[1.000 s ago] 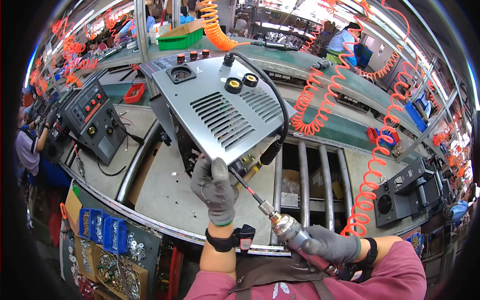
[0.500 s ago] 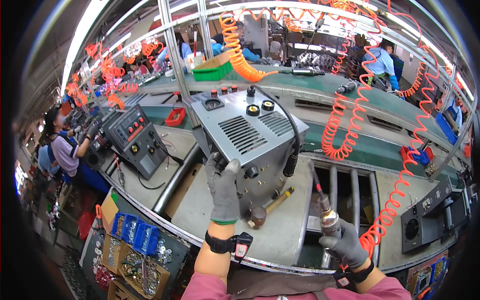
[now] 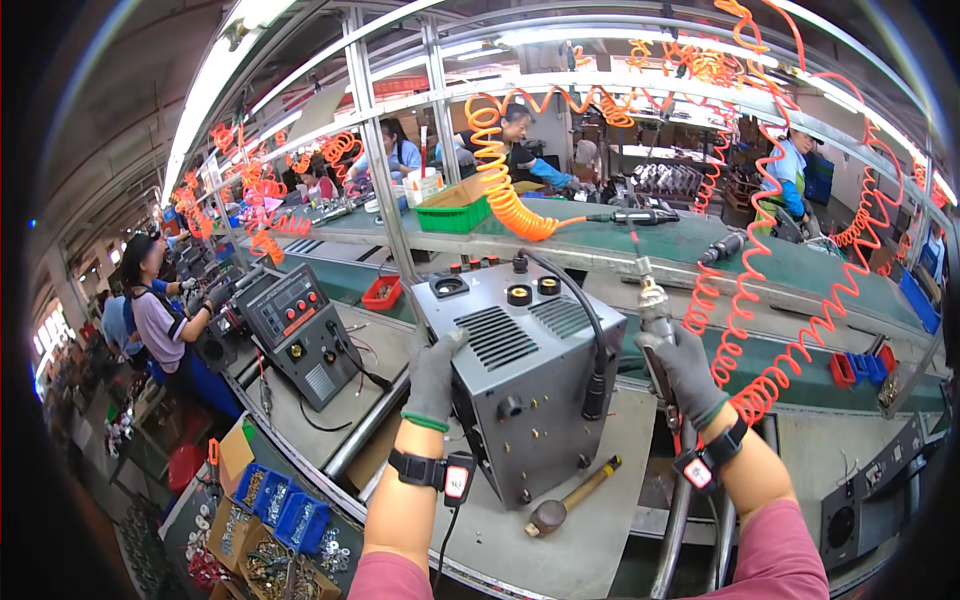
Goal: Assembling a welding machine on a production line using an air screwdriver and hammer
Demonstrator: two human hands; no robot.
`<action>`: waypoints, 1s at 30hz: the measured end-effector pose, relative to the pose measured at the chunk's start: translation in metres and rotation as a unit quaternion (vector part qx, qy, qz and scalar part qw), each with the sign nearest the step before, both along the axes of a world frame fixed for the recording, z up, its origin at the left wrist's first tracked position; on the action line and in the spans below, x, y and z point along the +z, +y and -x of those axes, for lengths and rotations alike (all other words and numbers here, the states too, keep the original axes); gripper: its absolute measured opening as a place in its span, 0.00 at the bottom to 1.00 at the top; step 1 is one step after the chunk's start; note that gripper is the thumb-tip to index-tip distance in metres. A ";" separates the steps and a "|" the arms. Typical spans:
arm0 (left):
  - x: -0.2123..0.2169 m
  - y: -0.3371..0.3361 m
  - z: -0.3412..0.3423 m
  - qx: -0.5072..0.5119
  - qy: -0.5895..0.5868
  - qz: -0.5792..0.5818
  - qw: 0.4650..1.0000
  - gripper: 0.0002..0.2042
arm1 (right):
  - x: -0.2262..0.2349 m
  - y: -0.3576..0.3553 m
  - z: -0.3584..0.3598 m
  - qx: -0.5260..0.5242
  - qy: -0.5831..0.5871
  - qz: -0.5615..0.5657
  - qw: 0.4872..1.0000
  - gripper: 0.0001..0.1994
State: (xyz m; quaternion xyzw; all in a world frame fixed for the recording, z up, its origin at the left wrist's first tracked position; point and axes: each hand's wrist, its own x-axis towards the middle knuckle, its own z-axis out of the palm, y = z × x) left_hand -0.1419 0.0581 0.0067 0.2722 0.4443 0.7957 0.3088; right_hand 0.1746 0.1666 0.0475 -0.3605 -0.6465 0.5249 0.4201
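A grey metal machine housing with vent slots and round sockets on its upper face stands on the bench before me. My left hand, in a grey glove, grips its left upper edge, thumb on the top. In my right hand, also gloved, is a pneumatic screwdriver, its bit pointing up, to the right of the housing and apart from it. An orange coiled air hose runs close by that hand. A hammer with a wooden handle lies in front of the housing.
Blue bins of small hardware sit at lower left. A second machine stands to the left, and a dark panel lies at right. Metal rollers cross a gap in the bench. Across the line stands a green bin; co-workers are beyond.
My right hand has raised the screwdriver from low over the rollers to beside the housing's top. The left hand keeps its grip on the housing's edge. My view has tilted up.
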 end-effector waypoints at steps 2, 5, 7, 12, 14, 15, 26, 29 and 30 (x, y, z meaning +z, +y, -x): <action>0.004 0.002 -0.002 -0.041 0.039 0.013 0.998 0.21 | 0.011 0.013 0.012 0.000 -0.028 -0.029 0.999 0.14; 0.004 0.012 0.013 -0.047 0.002 0.007 0.999 0.19 | 0.023 0.033 0.025 0.093 -0.078 0.055 0.991 0.12; 0.014 0.018 0.020 -0.078 -0.097 0.049 0.991 0.14 | 0.023 0.040 0.033 0.125 -0.056 0.042 0.990 0.12; 0.031 0.034 0.041 -0.072 -0.146 0.015 0.987 0.14 | 0.028 0.049 0.040 0.170 -0.098 0.004 0.981 0.12; 0.035 0.037 0.042 -0.038 -0.177 -0.005 0.984 0.12 | 0.033 0.044 0.041 0.152 -0.122 -0.021 0.981 0.13; 0.040 0.033 0.031 -0.020 -0.167 -0.011 0.986 0.12 | 0.035 0.042 0.041 0.135 -0.137 -0.020 0.981 0.12; 0.003 0.036 0.048 0.026 -0.130 -0.019 0.991 0.15 | 0.023 0.036 0.047 0.110 -0.113 -0.037 0.987 0.10; 0.005 0.026 0.047 0.022 -0.097 -0.025 0.995 0.17 | 0.029 0.028 0.054 0.097 -0.126 -0.027 0.987 0.12; 0.004 0.026 0.049 0.035 -0.097 -0.016 0.995 0.17 | 0.019 0.031 0.058 0.093 -0.102 -0.031 0.990 0.13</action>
